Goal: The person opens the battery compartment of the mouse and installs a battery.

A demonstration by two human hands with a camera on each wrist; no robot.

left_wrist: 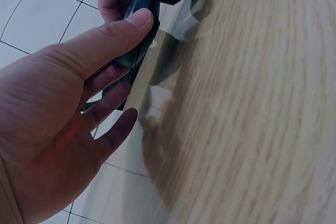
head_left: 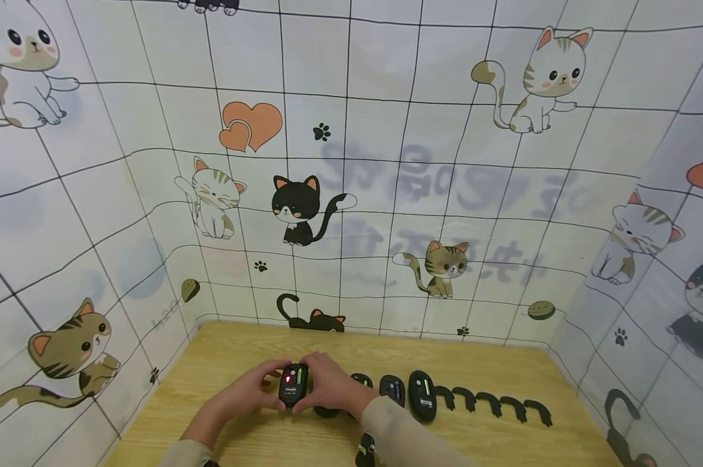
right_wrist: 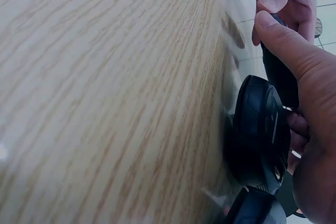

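Note:
Between my two hands is a black computer mouse [head_left: 293, 387], underside toward the head camera, with a red light and a yellow-green mark showing. My left hand [head_left: 243, 392] pinches its left side. My right hand [head_left: 327, 384] pinches the right side. In the left wrist view, the left thumb presses the edge of the mouse [left_wrist: 137, 51] while the lower fingers stay apart from it. The right wrist view shows the right thumb on the mouse's edge; the right hand [right_wrist: 320, 87] hides part of it.
Right of my hands, black mice [head_left: 423, 395] lie in a row, some partly hidden by my right arm. Farther right is a line of several curved black pieces [head_left: 515, 407]. A black object [head_left: 365, 449] shows beside the right sleeve. Cat-patterned sheets [head_left: 375, 292] surround the wooden table [head_left: 474, 447].

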